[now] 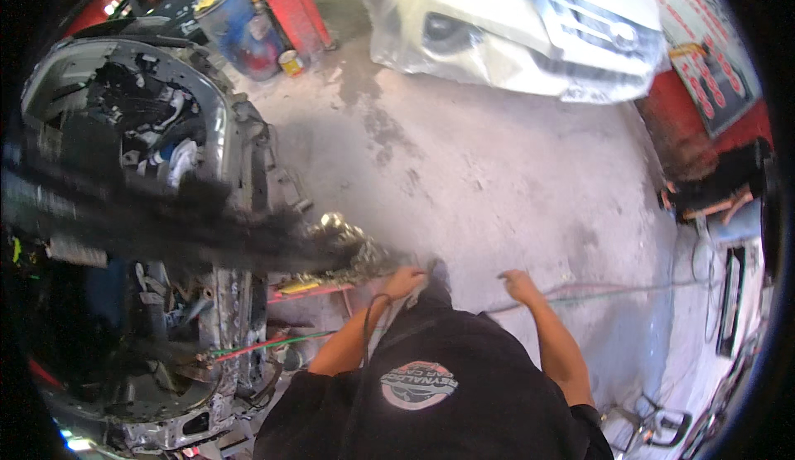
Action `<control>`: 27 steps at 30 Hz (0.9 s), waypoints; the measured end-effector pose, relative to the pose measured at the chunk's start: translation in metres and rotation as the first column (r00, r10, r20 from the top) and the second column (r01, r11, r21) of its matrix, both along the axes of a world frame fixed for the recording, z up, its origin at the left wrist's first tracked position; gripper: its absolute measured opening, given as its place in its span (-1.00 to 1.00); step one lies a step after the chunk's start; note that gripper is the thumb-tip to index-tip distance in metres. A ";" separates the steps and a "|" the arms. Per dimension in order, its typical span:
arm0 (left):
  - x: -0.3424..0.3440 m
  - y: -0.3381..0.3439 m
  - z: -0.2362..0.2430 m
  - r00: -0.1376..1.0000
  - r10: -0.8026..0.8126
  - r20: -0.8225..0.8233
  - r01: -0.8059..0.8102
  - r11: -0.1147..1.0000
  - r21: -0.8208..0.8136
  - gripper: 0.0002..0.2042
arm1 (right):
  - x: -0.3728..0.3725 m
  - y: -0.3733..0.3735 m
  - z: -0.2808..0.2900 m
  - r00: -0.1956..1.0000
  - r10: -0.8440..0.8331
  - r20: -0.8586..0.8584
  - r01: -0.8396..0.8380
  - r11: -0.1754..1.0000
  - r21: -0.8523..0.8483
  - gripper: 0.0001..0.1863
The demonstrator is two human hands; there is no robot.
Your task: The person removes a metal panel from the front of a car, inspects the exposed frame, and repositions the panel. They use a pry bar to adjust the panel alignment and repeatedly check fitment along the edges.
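My left hand (404,283) is closed in front of my body, beside a narrow greyish strip and my dark shoe. Its fingers are too small to show what they grip. Over the left forearm runs a black cable (365,340), which curves near the wrist and goes down my shirt. My right hand (519,287) hovers apart over the floor, a finger stretched toward the left, with nothing visible in it. Just left of my left hand lies a crumpled, shiny yellowish piece (352,240), and a long dark blurred part (207,228) stretches from there to the left edge.
A stripped car body (236,311) fills the left side. Red and green hoses (273,342) cross the floor. Ahead stands a white car under plastic (513,38), with a blue drum (240,33) and a red post (290,0) further left. A person's arm (720,207) shows at right.
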State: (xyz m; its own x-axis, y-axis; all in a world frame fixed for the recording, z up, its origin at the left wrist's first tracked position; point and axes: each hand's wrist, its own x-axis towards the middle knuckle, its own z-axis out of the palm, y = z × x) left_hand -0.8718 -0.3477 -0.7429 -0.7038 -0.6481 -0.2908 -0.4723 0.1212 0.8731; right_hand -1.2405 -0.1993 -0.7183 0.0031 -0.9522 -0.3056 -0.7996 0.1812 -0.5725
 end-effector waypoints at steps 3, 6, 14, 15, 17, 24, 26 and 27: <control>-0.050 -0.053 0.071 0.999 -0.004 0.032 0.000 0.991 0.134 -0.64 | -0.057 -0.057 -0.010 0.994 -0.080 -0.074 0.072 0.992 -0.102 -0.61; -0.079 -0.090 0.079 0.986 0.148 -0.076 -0.129 0.968 0.215 -0.65 | -0.099 -0.107 -0.024 0.953 -0.232 0.193 0.219 0.972 0.089 -0.56; -0.132 -0.202 0.032 0.870 0.485 0.090 -0.491 0.833 0.256 -0.66 | -0.226 -0.293 -0.126 0.838 0.534 -0.109 -0.527 0.845 0.089 -0.58; -0.137 -0.219 0.023 0.824 0.554 0.117 -0.565 0.787 0.249 -0.66 | -0.232 -0.334 -0.118 0.901 0.434 -0.009 -0.422 0.881 0.214 -0.60; -0.144 -0.261 0.019 0.705 0.688 0.172 -0.709 0.677 0.196 -0.69 | -0.234 -0.444 -0.097 0.981 0.153 0.122 -0.192 0.868 0.457 -0.63; -0.083 -0.351 0.009 0.427 0.885 0.187 -0.904 0.421 0.069 -0.70 | -0.183 -0.748 -0.050 0.878 0.470 0.089 -0.475 0.879 0.043 -0.60; -0.054 -0.363 0.003 0.333 0.924 0.187 -0.941 0.337 0.006 -0.71 | -0.129 -0.798 -0.023 0.855 0.458 0.244 -0.467 0.884 -0.021 -0.59; -0.042 -0.374 0.003 0.268 0.938 0.219 -0.963 0.268 0.033 -0.71 | -0.102 -0.817 -0.013 0.840 0.440 0.317 -0.470 0.883 0.020 -0.59</control>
